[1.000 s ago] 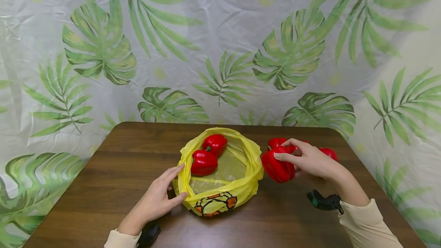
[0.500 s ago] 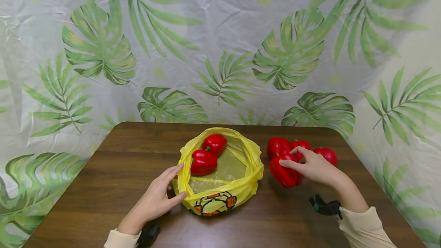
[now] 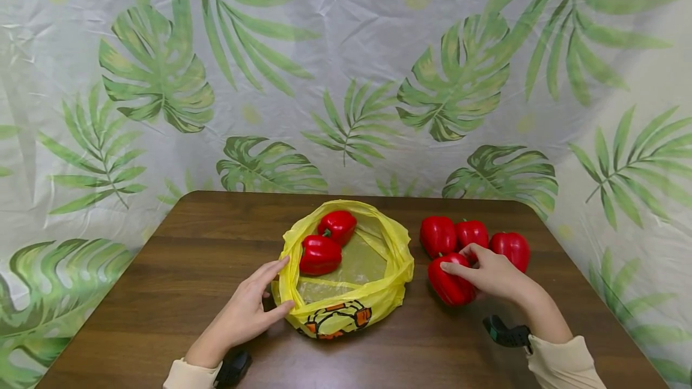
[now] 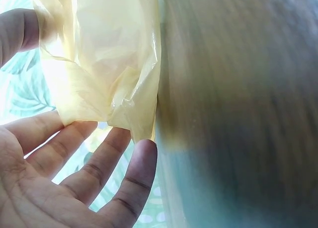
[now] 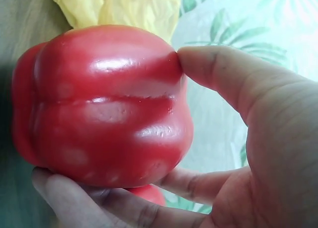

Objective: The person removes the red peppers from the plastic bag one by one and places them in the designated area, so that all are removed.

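A yellow plastic bag stands with its mouth spread wide, its rim folded. Inside it, toward the left, lie two red bell peppers, a rear pepper and a front pepper. My left hand touches the bag's left side with fingers extended; in the left wrist view, the fingertips and thumb rest against the yellow plastic. To the right of the bag, my right hand grips a red bell pepper between thumb and fingers. The right wrist view shows this pepper close up.
Behind the right hand, several more red bell peppers sit on the brown wooden table: a left one, a middle one and a right one. A leaf-patterned cloth hangs behind the table.
My right hand has moved the gripped pepper away from the bag, rightward and nearer to me, uncovering the peppers behind. My left hand and the bag have stayed put.
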{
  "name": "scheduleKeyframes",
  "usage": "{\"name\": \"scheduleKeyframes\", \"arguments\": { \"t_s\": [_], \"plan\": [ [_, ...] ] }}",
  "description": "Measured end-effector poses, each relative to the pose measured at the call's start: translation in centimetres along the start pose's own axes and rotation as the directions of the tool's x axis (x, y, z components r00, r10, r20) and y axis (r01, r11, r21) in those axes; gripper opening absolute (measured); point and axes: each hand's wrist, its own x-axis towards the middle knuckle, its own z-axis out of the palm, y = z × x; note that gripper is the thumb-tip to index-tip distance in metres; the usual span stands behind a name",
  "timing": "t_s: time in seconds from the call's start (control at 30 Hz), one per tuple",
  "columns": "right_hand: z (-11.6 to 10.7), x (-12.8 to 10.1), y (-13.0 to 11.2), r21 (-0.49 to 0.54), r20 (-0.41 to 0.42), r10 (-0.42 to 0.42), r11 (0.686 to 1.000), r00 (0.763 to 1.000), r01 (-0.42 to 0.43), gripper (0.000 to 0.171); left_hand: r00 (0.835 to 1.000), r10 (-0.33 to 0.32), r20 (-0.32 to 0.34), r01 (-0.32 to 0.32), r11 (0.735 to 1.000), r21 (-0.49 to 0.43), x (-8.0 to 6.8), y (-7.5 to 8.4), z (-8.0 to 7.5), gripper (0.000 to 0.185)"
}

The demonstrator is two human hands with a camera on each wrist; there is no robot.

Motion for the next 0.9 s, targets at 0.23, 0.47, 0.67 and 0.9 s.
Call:
{"name": "scheduleKeyframes", "arguments": {
  "t_s": [0.23,0.47,0.67,0.9],
  "plan": [
    [0.6,0.3,0.9,0.010,-0.008,0.012,1.000,1.000,-0.011,0.066,1.000,-0.005,0.003,0.005,1.000,-0.001,0.0,0.0,0.0,0.080],
    [1.0,0.6,1.5,0.035,0.003,0.051,0.998,0.999,-0.051,0.069,1.000,0.002,0.002,-0.002,1.000,-0.003,0.0,0.1,0.0,0.079],
    [1.1,0.7,1.4,0.051,0.002,0.067,0.996,0.998,-0.067,0.069,1.000,0.005,0.000,-0.005,1.000,0.001,0.0,0.1,0.0,0.080],
    [1.3,0.6,1.3,0.066,0.006,0.069,0.995,0.998,-0.069,0.070,1.000,0.007,-0.001,-0.007,1.000,0.001,0.0,0.0,0.0,0.079]
  ]
}}
